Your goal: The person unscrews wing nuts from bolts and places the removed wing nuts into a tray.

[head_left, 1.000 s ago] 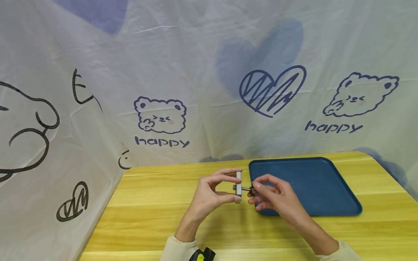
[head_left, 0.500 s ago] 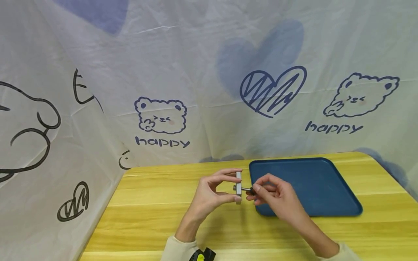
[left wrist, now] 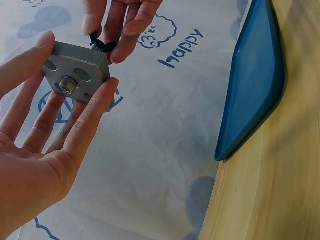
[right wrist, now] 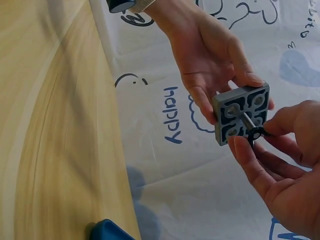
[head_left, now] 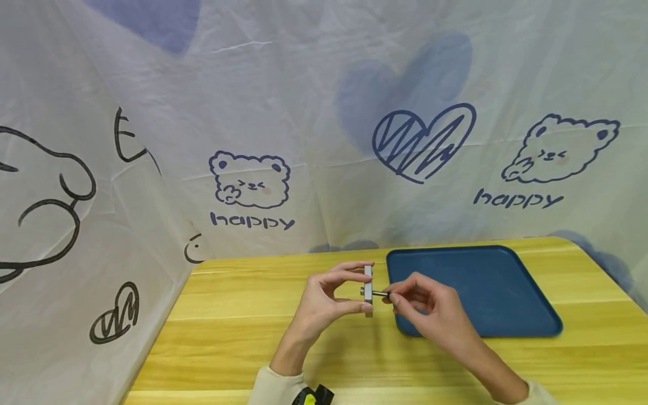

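Note:
My left hand [head_left: 319, 298] holds a small square grey plate [left wrist: 75, 53] upright by its edges, thumb on one side and fingers on the other. Holes pierce the plate near its corners. Through its middle runs a metal bolt [head_left: 379, 293], whose round head [left wrist: 68, 85] faces my left palm. At the bolt's far end sits a black wing nut [left wrist: 106, 46], pinched between thumb and fingers of my right hand [head_left: 432, 306]. Dark recesses show on the plate's right-facing side in the right wrist view. Both hands are raised over the table.
A blue tray [head_left: 481, 292] lies on the wooden table [head_left: 233, 315], behind and to the right of my right hand. A white cloth [head_left: 324, 112] with drawn bears and hearts hangs behind the table and along its left.
My right fingers have shifted and curled closer around the wing nut, rotating their grip at the bolt's end. The left hand and plate have barely moved, a touch to the left.

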